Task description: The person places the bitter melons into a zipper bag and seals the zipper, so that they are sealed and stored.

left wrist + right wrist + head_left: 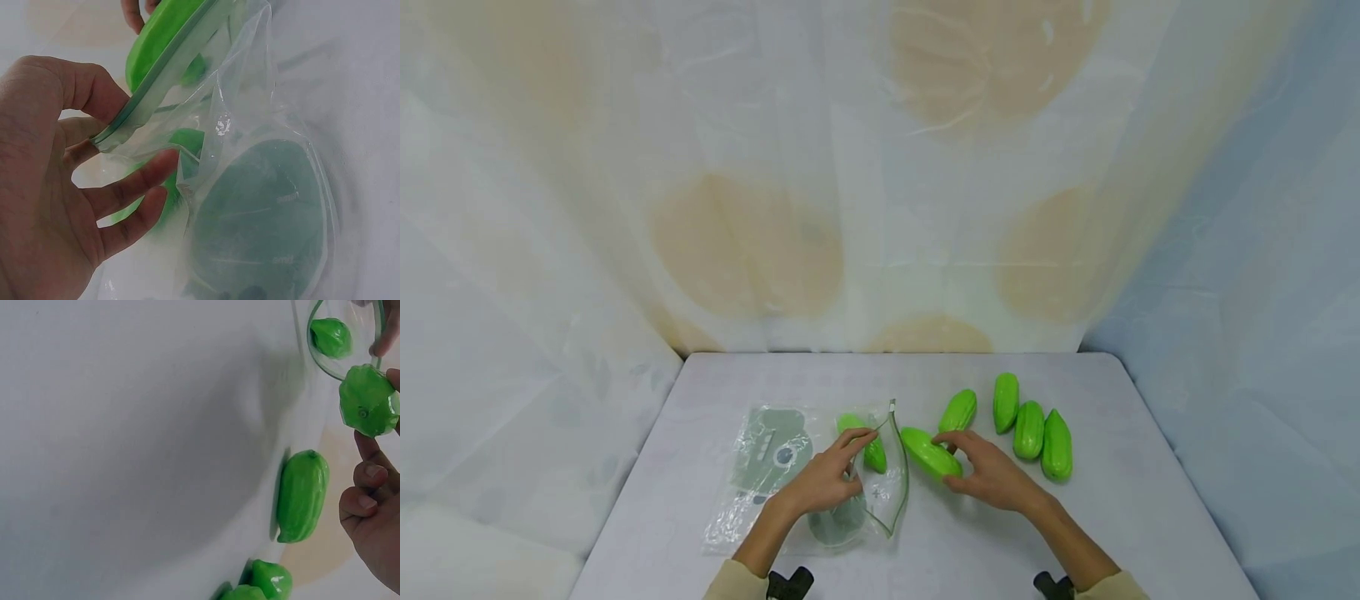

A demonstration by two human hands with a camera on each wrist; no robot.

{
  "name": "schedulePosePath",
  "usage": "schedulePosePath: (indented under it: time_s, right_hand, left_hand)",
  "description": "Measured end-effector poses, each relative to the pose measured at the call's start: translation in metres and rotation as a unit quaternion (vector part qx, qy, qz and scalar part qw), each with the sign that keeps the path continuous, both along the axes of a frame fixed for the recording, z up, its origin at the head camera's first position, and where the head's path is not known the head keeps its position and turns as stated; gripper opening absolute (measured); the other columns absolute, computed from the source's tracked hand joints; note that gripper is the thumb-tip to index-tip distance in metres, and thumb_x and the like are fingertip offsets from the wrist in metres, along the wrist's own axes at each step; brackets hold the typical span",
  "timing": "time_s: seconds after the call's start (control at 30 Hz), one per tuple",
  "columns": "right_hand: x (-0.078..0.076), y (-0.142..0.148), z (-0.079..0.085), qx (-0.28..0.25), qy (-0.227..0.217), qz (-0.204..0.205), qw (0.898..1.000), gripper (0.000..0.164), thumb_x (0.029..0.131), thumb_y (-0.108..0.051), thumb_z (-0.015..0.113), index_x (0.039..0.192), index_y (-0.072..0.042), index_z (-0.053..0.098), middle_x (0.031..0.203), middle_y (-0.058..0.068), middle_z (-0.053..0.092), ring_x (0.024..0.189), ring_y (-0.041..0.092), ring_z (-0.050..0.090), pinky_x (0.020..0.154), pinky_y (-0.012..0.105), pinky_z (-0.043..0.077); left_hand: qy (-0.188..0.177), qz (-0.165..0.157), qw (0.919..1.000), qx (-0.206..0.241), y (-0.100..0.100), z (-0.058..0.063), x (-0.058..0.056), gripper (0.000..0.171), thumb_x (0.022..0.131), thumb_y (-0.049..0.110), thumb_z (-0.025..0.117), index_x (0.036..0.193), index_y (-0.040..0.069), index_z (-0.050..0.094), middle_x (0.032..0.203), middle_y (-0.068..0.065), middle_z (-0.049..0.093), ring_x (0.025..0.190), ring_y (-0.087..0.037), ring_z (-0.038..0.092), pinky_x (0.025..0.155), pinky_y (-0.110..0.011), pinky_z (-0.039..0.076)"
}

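Note:
My left hand (827,482) holds open a clear zip bag (737,517) with green printing. In the left wrist view, its fingers pinch the green zip edge (164,61), while other fingertips touch the film. One green, ridged toy bitter melon (874,457) lies inside the bag. Just right of the mouth, my right hand (992,477) grips another bitter melon (925,451) between thumb and fingers. Its rounded end (367,400) faces the right wrist camera, and its far end is right at the bag's rim.
Several more bitter melons lie loose on the right side of the white table (1135,542), one (958,410) just behind the right hand and another (1057,446) farthest right. A pale patterned curtain (865,275) hangs behind the table, with sheets at both sides.

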State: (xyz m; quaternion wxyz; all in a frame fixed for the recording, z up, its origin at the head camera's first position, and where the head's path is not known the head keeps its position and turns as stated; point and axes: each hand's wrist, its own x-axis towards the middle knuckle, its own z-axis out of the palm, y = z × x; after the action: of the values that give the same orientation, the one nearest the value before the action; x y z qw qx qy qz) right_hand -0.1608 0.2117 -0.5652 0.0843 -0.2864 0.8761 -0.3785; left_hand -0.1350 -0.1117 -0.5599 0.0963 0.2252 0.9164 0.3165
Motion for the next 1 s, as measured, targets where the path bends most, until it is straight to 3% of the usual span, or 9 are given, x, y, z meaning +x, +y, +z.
schedulePosePath:
  time_s: [0.43, 0.67, 0.9, 1.0]
  right_hand:
    - [0.001, -0.005, 0.000, 0.005, 0.009, 0.008, 1.000, 0.060, 0.086, -0.031, 0.078, 0.140, -0.026, 0.054, 0.121, -0.011, 0.060, 0.106, 0.011, 0.057, 0.087, 0.040, 0.050]
    - [0.002, -0.008, 0.001, 0.008, 0.010, 0.023, 1.000, 0.059, 0.087, -0.032, 0.077, 0.141, -0.025, 0.054, 0.125, -0.009, 0.059, 0.108, 0.012, 0.058, 0.088, 0.039, 0.050]
    - [0.002, -0.014, 0.001, 0.028, -0.004, 0.032, 0.999, 0.058, 0.087, -0.032, 0.076, 0.141, -0.027, 0.054, 0.124, -0.010, 0.058, 0.108, 0.012, 0.057, 0.088, 0.039, 0.050]
    - [0.003, -0.018, 0.001, 0.036, 0.001, 0.033, 0.999, 0.057, 0.087, -0.031, 0.076, 0.140, -0.027, 0.055, 0.122, -0.009, 0.059, 0.107, 0.012, 0.058, 0.087, 0.039, 0.050]
  left_hand:
    - [0.000, 0.003, 1.0000, 0.003, 0.000, 0.000, 0.001, 0.081, 0.080, 0.012, 0.060, 0.157, 0.019, 0.036, 0.158, 0.005, 0.033, 0.077, -0.003, 0.055, 0.054, -0.024, 0.045]
    - [-0.001, 0.004, 1.0000, 0.000, 0.000, 0.002, 0.002, 0.081, 0.081, 0.013, 0.060, 0.157, 0.024, 0.035, 0.158, 0.006, 0.033, 0.078, -0.003, 0.056, 0.055, -0.024, 0.045]
    - [0.002, -0.002, 1.0000, 0.003, 0.001, 0.003, 0.002, 0.080, 0.081, 0.012, 0.060, 0.157, 0.016, 0.037, 0.158, 0.004, 0.033, 0.074, -0.004, 0.054, 0.053, -0.024, 0.044]
    - [0.001, 0.000, 1.0000, -0.002, 0.002, 0.004, 0.002, 0.080, 0.081, 0.012, 0.060, 0.157, 0.018, 0.036, 0.158, 0.006, 0.033, 0.074, -0.004, 0.054, 0.054, -0.024, 0.043]
